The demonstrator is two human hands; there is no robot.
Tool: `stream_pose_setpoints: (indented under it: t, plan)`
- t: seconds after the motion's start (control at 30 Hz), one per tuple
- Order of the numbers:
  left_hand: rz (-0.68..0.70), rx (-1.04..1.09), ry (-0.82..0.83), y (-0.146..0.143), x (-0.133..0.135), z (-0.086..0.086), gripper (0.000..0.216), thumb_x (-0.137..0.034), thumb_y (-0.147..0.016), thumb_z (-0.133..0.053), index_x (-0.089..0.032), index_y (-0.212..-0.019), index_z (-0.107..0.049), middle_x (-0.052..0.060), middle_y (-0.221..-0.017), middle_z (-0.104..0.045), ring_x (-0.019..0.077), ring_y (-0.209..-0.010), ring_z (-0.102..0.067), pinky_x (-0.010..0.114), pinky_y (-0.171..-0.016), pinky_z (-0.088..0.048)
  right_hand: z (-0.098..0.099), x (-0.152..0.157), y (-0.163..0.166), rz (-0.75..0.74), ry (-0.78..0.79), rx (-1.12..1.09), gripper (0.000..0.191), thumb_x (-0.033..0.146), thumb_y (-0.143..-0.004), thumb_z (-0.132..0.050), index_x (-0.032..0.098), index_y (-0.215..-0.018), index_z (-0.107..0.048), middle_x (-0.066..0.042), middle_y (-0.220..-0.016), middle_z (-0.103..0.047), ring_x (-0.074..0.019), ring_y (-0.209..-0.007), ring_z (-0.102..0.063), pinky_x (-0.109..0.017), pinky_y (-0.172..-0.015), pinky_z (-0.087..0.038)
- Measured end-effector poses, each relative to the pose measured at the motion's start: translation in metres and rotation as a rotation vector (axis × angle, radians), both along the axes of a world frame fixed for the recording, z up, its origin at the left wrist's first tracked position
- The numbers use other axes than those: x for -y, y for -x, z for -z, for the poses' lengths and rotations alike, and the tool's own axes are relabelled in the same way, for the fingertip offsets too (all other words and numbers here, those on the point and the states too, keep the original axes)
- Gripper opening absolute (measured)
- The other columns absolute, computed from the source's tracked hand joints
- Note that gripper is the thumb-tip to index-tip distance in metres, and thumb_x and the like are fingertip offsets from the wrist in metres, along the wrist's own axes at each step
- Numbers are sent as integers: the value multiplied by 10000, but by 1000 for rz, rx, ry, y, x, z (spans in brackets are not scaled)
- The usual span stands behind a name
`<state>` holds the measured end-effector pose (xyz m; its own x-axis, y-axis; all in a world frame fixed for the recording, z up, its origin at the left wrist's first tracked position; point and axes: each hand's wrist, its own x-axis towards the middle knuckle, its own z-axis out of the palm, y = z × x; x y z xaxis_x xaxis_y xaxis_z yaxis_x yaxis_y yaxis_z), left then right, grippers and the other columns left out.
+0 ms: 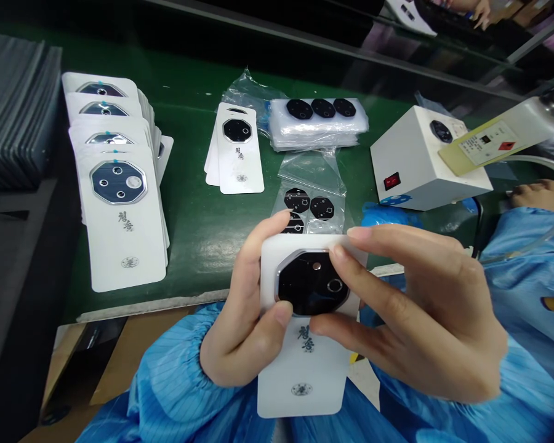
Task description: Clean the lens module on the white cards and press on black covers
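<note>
Both hands are half curled on a white panel (281,369), its face toward the camera, at the near edge of the green counter (189,264). The left hand (244,335) grips the panel's left side, its thumb at the rim of a black octagon (307,286) in the upper part. The right hand (436,307) has the upper right, fingers and thumb spread apart: one fingertip at the top edge, one on the octagon's rim, the thumb just below it. Blue sleeves (170,363) cover the wrists.

Just beyond the panel lies a clear bag (311,166) with loose octagons (322,208). Blue wrap (390,216) sits beyond it to the right. Well left of the panel, a stack (115,215) of similar ones fans out. To its right, another person's hand (540,195) shows; what it holds cannot be told.

Farther beyond the panel come a small pile (242,166) to the left, a plastic-wrapped bundle (318,132) topped by three black octagons, and, to the right, a white box (415,166) with a red switch (391,180). A yellowish bottle (493,135) leans across the box; contact is unclear. Grey sheets (16,111) stand far left of the panel.
</note>
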<state>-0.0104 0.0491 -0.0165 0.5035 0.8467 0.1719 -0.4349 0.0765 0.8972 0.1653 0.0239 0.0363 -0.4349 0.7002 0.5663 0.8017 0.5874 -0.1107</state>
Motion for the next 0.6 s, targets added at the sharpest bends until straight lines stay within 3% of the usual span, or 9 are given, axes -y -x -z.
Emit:
stream_pose_setpoints:
  t: [0.17, 0.4, 0.47, 0.6]
  plan:
    - [-8, 38, 64, -1, 0, 2, 548, -207, -882, -465, -406, -1368, -310, -46, -1337, -519, 299, -1241, -489, 470, -1004, -464, -3, -5, -1, -32, 0, -26, 454, 371, -790, -676, 46, -1095, -592, -140, -1109, -593, -237, -1033, -574, -396, -865, -531]
    - [15, 108, 96, -6, 2, 3, 533, -268, -888, -449, -398, -1376, -278, -39, -1371, -496, 319, -1292, -433, 436, -1002, -467, -13, -6, -2, -38, 60, -54, 363, 348, -846, -616, 90, -1097, -566, -123, -1096, -611, -208, -1040, -571, -357, -880, -519]
    - [-26, 111, 100, -6, 2, 3, 541, -246, -870, -481, -375, -1367, -310, -26, -1365, -508, 317, -1289, -439, 451, -1025, -448, -10, -4, -2, -33, 94, -172, 298, 265, -863, -583, 116, -1120, -568, -127, -1131, -596, -222, -1056, -565, -363, -874, -520]
    - [-37, 134, 108, -5, 1, 1, 515, -156, -877, -470, -337, -1346, -359, -11, -1283, -583, 270, -1179, -560, 418, -952, -520, -1, -7, -5, -29, 278, -642, 301, 189, -829, -579, 196, -1130, -587, -97, -1131, -567, -236, -1047, -547, -373, -799, -528]
